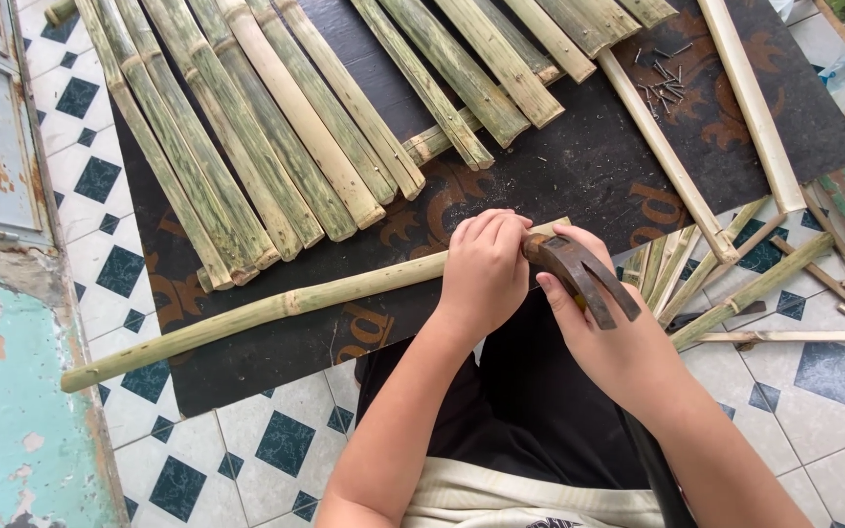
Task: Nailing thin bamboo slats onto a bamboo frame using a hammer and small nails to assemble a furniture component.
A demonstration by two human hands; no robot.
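A long green bamboo pole (246, 315) is laid across a dark mat (540, 176), running from the near left up to the middle, where its right end is covered by the left hand (486, 269). The left hand is clenched down over the pole end, fingers curled on top; whether a nail is pinched under them cannot be told. The right hand (603, 342) is wrapped around the neck of a rusty claw hammer (584, 279), gripped close to the head, with the head sitting just beside the left fingers and touching or nearly touching the pole end.

Done so far, judging by the layout: many split bamboo slats (246, 147) are already cut and lined up side by side at the far left and centre of the mat. A pale, thin frame (726, 127) of strips is lying at the far right, its near corner apparently joined. Loose nails (665, 86) are piled on the mat inside the frame, well apart from the hands.

Left, judging by the same: the long pole is not seen joined to anything, the slats lie loose and unfixed, and short offcuts (765, 284) are scattered on the tiled floor (246, 450) at the right. Work looks to be at an early-to-middle stage, with fastening mostly not yet done.
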